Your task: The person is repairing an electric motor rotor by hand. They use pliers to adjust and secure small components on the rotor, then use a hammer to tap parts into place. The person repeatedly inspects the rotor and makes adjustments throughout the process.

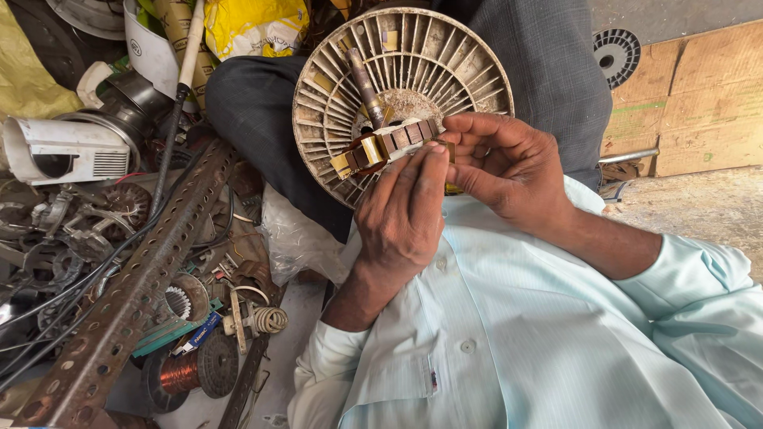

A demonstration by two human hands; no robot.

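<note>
A round, dusty cream motor stator (401, 75) with radial slots and a metal shaft (366, 87) rests on my lap, upper centre. Yellow and brown insulation strips (381, 147) sit along its near edge. My left hand (401, 214) presses its fingertips on that edge, over the strips. My right hand (505, 163) curls around the rim from the right, thumb and fingers pinching the same spot. Both hands touch the stator; a small yellow piece under my right fingers is mostly hidden.
A rusty perforated angle bar (135, 286) lies diagonally at left among scrap metal, wires and a copper wire spool (183, 372). A white plastic housing (63, 151) is far left, a yellow bag (254, 28) at top. Cardboard boxes (691, 95) stand at right.
</note>
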